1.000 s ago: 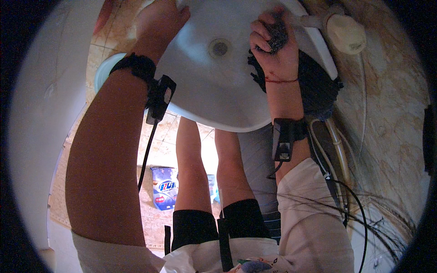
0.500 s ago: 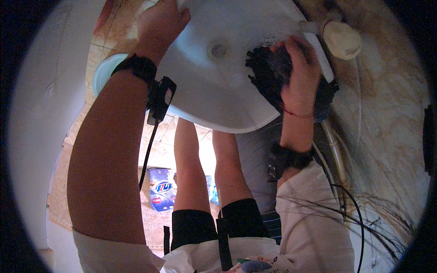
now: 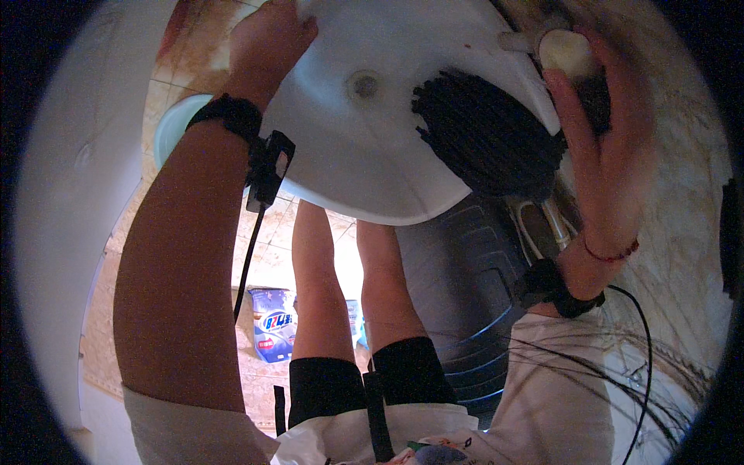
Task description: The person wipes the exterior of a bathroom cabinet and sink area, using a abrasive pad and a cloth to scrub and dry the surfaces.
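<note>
Across the right rim of the white washbasin (image 3: 372,174) lies a black, ridged, oval thing with a ragged left end (image 3: 488,136). It looks like rows of thick cords, and its exact kind I cannot tell. My right hand (image 3: 612,116) is beyond the basin's right edge, thumb and fingers closed around a round cream tap knob (image 3: 564,53). By the basin's upper left rim, my left hand (image 3: 271,43) is curled, its fingertips partly cut off by the picture's top edge. What it holds, if anything, is hidden.
A drain (image 3: 363,87) sits in the basin, and a short spout (image 3: 515,41) points over it. A pale blue tub (image 3: 174,128) stands at left. Below are a blue and white bag (image 3: 273,325), a dark grey ribbed container (image 3: 457,287) and a pipe (image 3: 556,225).
My right hand has left the black thing and moved right and up to the tap knob. The splashing at the black thing no longer shows. My left hand has stayed nearly still.
</note>
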The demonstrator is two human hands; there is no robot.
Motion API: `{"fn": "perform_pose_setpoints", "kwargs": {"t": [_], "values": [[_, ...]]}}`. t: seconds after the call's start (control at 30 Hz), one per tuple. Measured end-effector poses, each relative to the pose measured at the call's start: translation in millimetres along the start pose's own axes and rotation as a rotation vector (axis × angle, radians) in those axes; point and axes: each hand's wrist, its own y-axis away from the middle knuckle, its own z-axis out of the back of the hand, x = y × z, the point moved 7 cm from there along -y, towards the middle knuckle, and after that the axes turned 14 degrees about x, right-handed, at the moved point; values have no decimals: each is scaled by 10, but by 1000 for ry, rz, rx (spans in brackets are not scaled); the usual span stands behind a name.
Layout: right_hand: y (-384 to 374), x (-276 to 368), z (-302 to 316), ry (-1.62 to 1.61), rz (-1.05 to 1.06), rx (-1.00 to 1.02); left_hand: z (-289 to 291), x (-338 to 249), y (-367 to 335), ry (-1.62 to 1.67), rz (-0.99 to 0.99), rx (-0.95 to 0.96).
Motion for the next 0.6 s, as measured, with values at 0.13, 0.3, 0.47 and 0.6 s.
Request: {"fn": "perform_pose_setpoints", "kwargs": {"t": [0.13,0.3,0.47,0.6], "values": [[60,-92,-56,-42,-342,-109,22,17,39,31,17,27],[76,-263,-130,-128,-564,-178,-8,-14,55,27,-28,-22],[108,-248,-116,-204,-647,-168,-51,92,-24,-93,-37,-31],[8,-61,-144,-111,-249,16,-37,3,-5,-15,25,43]]}}
